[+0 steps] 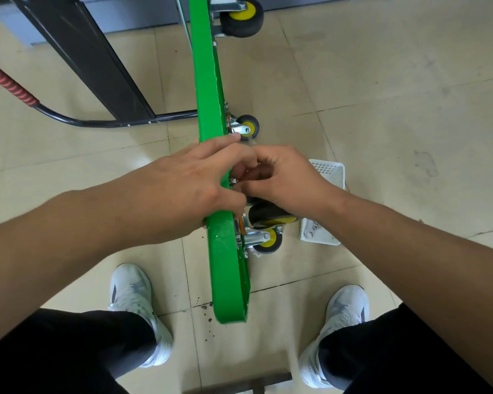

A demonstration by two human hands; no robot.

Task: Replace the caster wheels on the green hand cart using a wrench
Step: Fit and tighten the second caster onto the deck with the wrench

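Note:
The green hand cart deck [211,89] stands on its edge and runs from the top of the view down between my feet. Its casters stick out to the right: a large one [241,17] at the top, a small one [248,127] in the middle, and two black-and-yellow wheels [269,240] near my hands. My left hand [182,189] reaches over the deck's edge and grips it, thumb beside the caster plate. My right hand [279,177] pinches a small metal fastener [233,181] at that plate, above a black wheel [265,213]. The fingertips hide most of the fastener.
A white plastic basket [329,172] with wrenches [310,228] in it sits on the tiled floor just right of the cart. The cart's black handle bar [77,120] with a red grip and a dark panel [91,61] lie to the left. My white shoes [131,297] flank the deck.

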